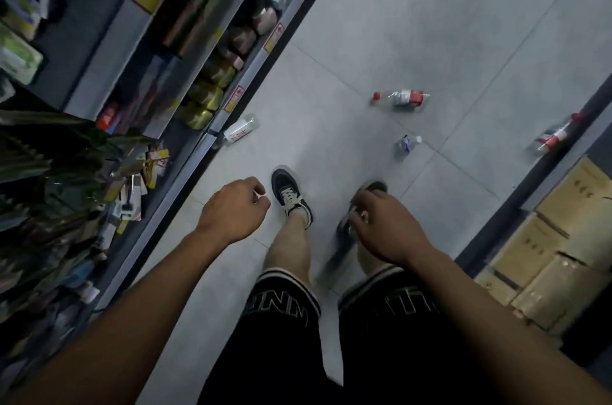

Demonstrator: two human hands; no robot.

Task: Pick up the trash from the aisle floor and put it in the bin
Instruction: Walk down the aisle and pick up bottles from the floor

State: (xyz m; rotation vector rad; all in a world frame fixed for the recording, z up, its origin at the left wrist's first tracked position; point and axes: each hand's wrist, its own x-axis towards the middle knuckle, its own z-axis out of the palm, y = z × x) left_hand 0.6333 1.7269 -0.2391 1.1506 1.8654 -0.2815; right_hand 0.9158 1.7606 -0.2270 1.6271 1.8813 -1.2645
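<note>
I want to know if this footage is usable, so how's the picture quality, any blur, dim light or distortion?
Head view: dim, flat light with darkened corners; motion blur smears the shelf goods at left and the right shoe; wide-angle bending tilts the aisle; the red-capped bottle on the floor and both hands, left and right, stay recognisable.

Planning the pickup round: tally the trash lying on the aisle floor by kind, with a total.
Clear plastic bottles with red caps and red labels: 2
Clear plastic bottle with a white and red label, by the left shelf base: 1
Small crushed clear bottle with a blue label: 1
Total: 4
No bin is in view.
</note>
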